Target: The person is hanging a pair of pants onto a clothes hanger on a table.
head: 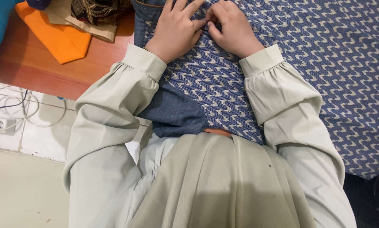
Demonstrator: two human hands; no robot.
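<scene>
Right now your left hand lies flat w/ fingers spread on the patterned blue fabric, grip open. Your right hand pinches a small fold of it btwn thumb & fingertips, next to the left. Fabric's blue w/ cream wavy pattern, draped over the wooden surface & your lap.

A reddish wooden table stands over pale floor, white cables beside it.
</scene>
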